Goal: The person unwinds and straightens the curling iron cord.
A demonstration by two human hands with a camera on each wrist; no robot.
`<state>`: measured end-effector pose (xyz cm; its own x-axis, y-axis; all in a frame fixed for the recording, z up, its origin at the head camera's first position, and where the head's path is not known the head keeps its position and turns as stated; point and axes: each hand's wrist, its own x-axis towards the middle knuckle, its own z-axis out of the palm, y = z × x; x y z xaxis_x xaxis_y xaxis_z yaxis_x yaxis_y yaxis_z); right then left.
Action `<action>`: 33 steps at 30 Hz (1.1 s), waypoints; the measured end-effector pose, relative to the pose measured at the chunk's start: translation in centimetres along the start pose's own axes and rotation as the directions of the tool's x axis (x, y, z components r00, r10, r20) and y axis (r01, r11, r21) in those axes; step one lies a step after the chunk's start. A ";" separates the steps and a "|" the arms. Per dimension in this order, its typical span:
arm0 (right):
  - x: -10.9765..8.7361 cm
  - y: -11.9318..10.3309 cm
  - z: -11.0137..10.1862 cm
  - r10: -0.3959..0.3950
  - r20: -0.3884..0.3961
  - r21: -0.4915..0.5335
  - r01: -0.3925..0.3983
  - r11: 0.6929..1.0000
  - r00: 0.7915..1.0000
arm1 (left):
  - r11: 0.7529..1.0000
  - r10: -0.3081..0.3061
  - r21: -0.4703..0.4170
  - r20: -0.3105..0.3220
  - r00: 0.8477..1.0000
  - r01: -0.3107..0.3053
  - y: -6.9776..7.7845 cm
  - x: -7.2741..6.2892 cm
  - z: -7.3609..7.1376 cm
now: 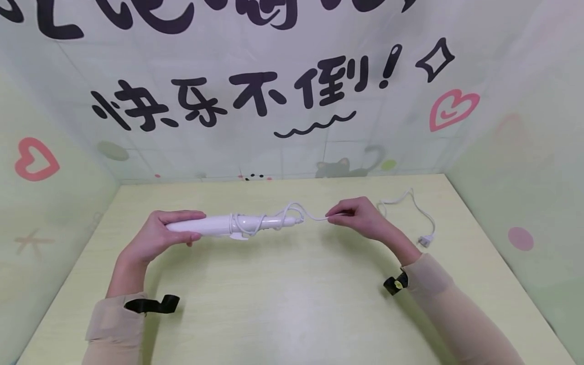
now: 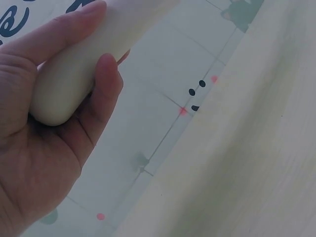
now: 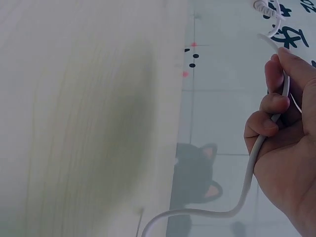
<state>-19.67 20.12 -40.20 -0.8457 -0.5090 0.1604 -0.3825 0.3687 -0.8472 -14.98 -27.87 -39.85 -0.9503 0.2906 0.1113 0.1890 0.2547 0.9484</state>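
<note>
My left hand (image 1: 150, 233) grips the thick rounded end of a white curling iron (image 1: 214, 225), thumb and fingers on opposite sides. The iron is raised off the table, lying roughly level. Its white power cord (image 1: 262, 223) loops loosely around the thinner handle, near a small lever. From the handle's right tip the cord runs to my right hand (image 1: 358, 217), which pinches it between thumb and fingers. In the right wrist view the cord (image 3: 252, 158) passes along the curled fingers and hangs down below. The rounded end (image 2: 59, 94) fills my left palm in the left wrist view.
Beyond my right hand the cord's far part curves over the pale wooden table (image 1: 283, 304) to a two-pin plug (image 1: 425, 241). A printed backdrop (image 1: 255, 152) rises behind the table, with side panels at left and right. Both wrists wear black camera straps (image 1: 155, 304).
</note>
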 end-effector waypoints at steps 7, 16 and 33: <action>-0.3 0.2 -0.7 -0.008 -0.004 -0.014 0.008 1.000 1.000 | 1.000 -0.012 0.026 -0.001 1.000 0.012 -0.1 0.0 -0.1; -0.9 0.4 -2.3 0.003 -0.036 -0.059 -0.006 0.998 0.999 | 1.000 0.001 0.016 -0.015 1.000 0.000 -0.4 0.4 -0.1; -1.6 2.5 -3.6 0.066 -0.120 -0.128 -0.081 0.988 0.991 | 1.000 0.012 -0.028 -0.032 0.999 -0.013 -1.2 0.5 0.0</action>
<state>-20.61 24.63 -40.78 -0.9076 -0.3867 0.1636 -0.3569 0.5051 -0.7858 -15.70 -28.05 -40.89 -0.9553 0.2645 0.1323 0.1945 0.2247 0.9548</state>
